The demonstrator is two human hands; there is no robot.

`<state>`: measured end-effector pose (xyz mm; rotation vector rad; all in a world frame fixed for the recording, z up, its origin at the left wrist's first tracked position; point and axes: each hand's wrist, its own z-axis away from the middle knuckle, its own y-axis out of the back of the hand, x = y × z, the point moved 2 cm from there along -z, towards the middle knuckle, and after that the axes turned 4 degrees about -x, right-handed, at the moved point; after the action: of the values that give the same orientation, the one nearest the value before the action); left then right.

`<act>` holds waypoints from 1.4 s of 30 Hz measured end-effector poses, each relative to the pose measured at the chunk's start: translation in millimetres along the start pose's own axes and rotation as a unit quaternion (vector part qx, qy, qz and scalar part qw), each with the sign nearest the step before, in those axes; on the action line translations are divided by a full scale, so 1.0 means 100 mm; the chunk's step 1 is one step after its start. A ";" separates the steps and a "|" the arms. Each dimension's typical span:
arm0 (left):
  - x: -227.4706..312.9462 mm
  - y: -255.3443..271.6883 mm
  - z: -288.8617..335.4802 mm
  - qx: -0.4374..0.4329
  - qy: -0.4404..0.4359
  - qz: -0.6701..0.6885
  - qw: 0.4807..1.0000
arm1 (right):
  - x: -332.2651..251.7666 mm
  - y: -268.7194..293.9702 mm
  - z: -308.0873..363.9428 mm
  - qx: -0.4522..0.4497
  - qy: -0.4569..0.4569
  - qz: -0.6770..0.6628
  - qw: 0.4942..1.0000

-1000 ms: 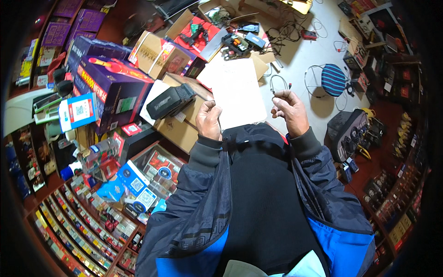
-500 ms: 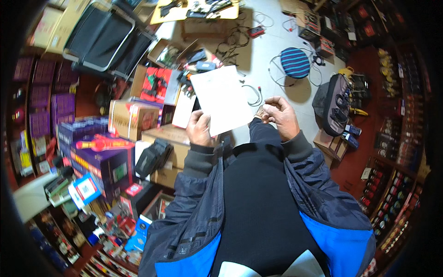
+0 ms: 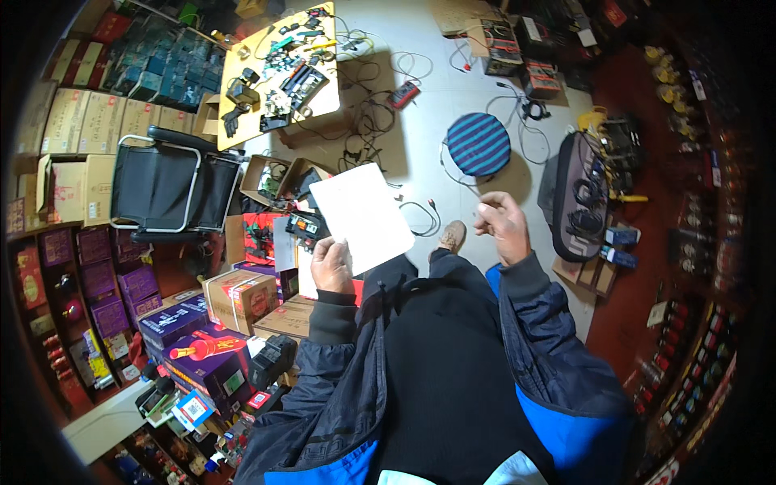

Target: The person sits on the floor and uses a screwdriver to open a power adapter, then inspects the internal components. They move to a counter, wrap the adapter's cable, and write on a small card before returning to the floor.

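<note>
above boxes, left hand (image 3: 332, 265), white sheet (image 3: 361, 217) tilted up-left

A dark navy padded jacket (image 3: 339, 380) is worn open over a black top (image 3: 440, 380). Bright blue panels are seen low on the jacket at both sides. Ribbed dark cuffs close the sleeves at the wrists. Both hands are bare. A tan shoe (image 3: 453, 236) is worn.

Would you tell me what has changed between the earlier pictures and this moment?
The right hand has drawn away to the right of the white sheet, closed, its contents unclear. The view has swung toward the striped stool. The left hand still holds the sheet's lower edge.
</note>
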<state>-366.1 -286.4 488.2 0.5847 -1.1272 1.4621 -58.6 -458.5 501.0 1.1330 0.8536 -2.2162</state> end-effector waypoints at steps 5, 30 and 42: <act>0.03 -0.44 -0.34 0.018 0.011 -0.063 0.998 | -0.16 0.27 -0.33 0.030 -0.018 -0.009 0.999; -0.64 -1.02 -3.52 0.215 0.056 0.015 0.975 | -0.86 -0.84 -4.23 -0.142 -0.163 0.231 0.949; -1.71 -0.52 -4.18 0.317 -0.104 0.258 0.907 | 0.81 -1.67 -6.04 -0.407 -0.143 0.381 0.818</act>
<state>-179.4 -4.6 184.4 0.9557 -0.9957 2.3068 101.1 77.8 208.3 0.5318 0.8652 -1.1048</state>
